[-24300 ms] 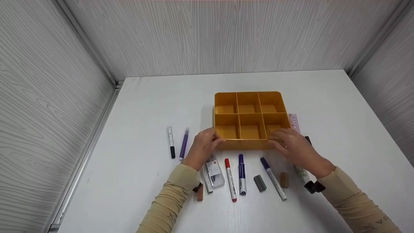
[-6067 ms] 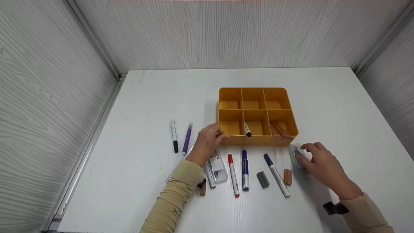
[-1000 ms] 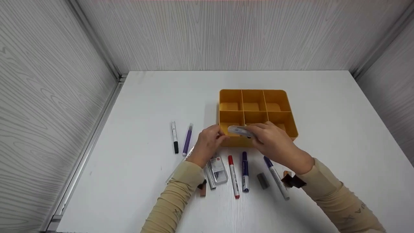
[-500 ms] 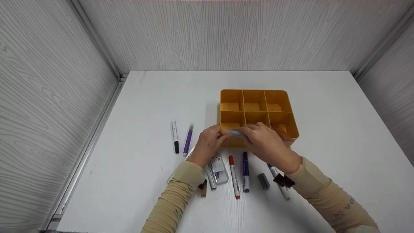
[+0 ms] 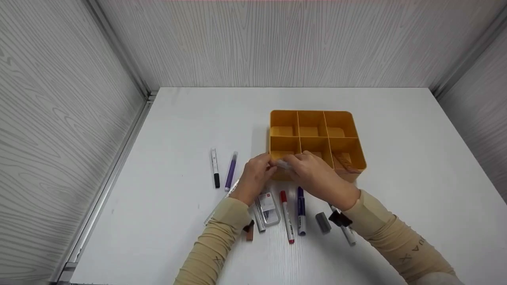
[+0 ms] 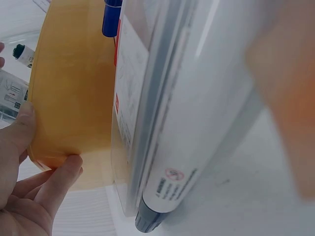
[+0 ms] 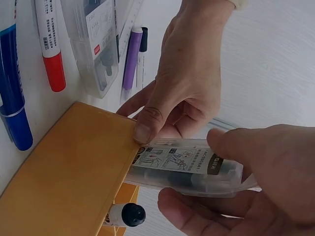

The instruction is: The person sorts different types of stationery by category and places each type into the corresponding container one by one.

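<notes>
A yellow compartment box (image 5: 311, 137) stands on the table. My left hand (image 5: 253, 178) grips its front left corner, thumb and fingertips pinching the wall, as the left wrist view shows. My right hand (image 5: 321, 178) holds a clear plastic case (image 7: 184, 167) with a printed label and dark contents between thumb and fingers. One end of the case is at the rim over the front left compartment, close to the left thumb. A black-ended marker (image 7: 133, 215) leans in the front middle compartment. A pinkish ruler (image 5: 344, 160) lies in the front right one.
Before the box lie a flat clear case (image 5: 269, 209), a red marker (image 5: 287, 217), a blue marker (image 5: 302, 215), a grey block (image 5: 323, 222) and a brown block (image 5: 249, 233). A purple pen (image 5: 231, 172) and black-capped marker (image 5: 214, 168) lie left.
Six seconds ago my right hand was at the clear case on the table, right of the box. Within the last second it carried the case leftward to the front left compartment. The left hand stayed.
</notes>
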Tool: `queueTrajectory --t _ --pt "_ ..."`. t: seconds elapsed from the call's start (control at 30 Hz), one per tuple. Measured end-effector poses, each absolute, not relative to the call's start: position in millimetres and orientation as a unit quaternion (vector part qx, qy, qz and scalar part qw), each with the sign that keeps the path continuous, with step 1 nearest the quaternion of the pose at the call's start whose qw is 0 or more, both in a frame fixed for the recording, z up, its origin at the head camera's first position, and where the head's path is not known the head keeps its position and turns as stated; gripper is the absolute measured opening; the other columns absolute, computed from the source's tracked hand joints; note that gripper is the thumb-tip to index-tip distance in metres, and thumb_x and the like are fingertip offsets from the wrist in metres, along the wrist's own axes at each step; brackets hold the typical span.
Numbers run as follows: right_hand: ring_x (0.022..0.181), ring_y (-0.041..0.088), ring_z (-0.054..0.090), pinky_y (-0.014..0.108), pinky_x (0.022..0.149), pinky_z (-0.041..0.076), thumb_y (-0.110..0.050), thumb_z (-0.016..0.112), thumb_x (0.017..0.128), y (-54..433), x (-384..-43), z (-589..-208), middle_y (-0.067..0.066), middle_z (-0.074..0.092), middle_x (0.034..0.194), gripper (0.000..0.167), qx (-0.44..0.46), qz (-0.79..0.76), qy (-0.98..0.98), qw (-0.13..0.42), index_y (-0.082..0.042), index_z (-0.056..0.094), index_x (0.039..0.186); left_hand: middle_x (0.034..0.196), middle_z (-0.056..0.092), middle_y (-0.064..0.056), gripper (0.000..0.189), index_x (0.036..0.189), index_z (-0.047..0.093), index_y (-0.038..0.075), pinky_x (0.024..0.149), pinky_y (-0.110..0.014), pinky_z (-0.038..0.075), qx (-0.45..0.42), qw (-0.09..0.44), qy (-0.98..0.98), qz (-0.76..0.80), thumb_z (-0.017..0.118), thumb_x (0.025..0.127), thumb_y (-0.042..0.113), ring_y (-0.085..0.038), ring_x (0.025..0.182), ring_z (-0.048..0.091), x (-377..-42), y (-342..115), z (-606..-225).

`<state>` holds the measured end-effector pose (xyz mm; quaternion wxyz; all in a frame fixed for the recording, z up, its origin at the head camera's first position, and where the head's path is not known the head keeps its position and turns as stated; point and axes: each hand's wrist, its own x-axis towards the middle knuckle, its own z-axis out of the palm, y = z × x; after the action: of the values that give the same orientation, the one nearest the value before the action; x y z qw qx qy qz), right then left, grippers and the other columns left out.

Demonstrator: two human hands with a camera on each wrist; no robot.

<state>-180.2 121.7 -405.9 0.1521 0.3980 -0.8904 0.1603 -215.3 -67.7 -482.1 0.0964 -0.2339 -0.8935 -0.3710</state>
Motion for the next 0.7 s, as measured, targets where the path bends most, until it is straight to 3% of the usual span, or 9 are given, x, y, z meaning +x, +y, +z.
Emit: queueTrajectory --t 0.1,0.23,0.37,0.7 --pt "0.071 0.019 0.059 0.034 0.072 0.055 -0.005 0.067 0.093 121.6 -180.9 -406.6 0.007 0.07 0.087 0.02 0.409 0.152 -0.887 0.15 -0.002 0.061 0.112 0.097 0.067 -0.005 0.008 0.096 0.061 0.006 0.083 -0.026 0.056 -0.237 0.094 -0.89 -0.379 0.067 0.094 0.011 -0.016 0.095 0.066 -215.8 -68.0 -481.9" --pt "0.074 0.02 0.06 0.035 0.077 0.054 0.001 0.063 0.089 121.9 -180.7 -406.6 0.01 0.069 0.091 0.028 0.413 0.127 -0.892 0.135 0.002 0.06 0.117 0.098 0.066 -0.005 0.007 0.096 0.06 0.006 0.086 -0.027 0.056 -0.231 0.08 -0.889 -0.388 0.065 0.096 0.011 -0.016 0.097 0.066 -216.3 -67.7 -481.0" --pt "0.082 0.022 0.064 0.036 0.08 0.054 -0.002 0.065 0.091 120.1 -182.0 -407.2 0.013 0.071 0.103 0.033 0.416 0.093 -0.896 0.127 0.004 0.059 0.123 0.1 0.066 -0.004 0.006 0.096 0.06 0.007 0.088 -0.026 0.056 -0.217 0.066 -0.892 -0.391 0.064 0.097 0.012 -0.014 0.099 0.065 -216.4 -67.0 -480.5" --pt "0.077 0.021 0.061 0.033 0.073 0.045 -0.004 0.074 0.086 115.1 -188.7 -413.1 0.012 0.074 0.103 0.036 0.406 0.031 -0.902 0.142 0.0 0.061 0.119 0.102 0.067 -0.003 0.007 0.097 0.058 0.009 0.088 -0.023 0.055 -0.215 0.064 -0.895 -0.386 0.064 0.096 0.013 -0.014 0.101 0.065 -214.3 -66.6 -481.2"
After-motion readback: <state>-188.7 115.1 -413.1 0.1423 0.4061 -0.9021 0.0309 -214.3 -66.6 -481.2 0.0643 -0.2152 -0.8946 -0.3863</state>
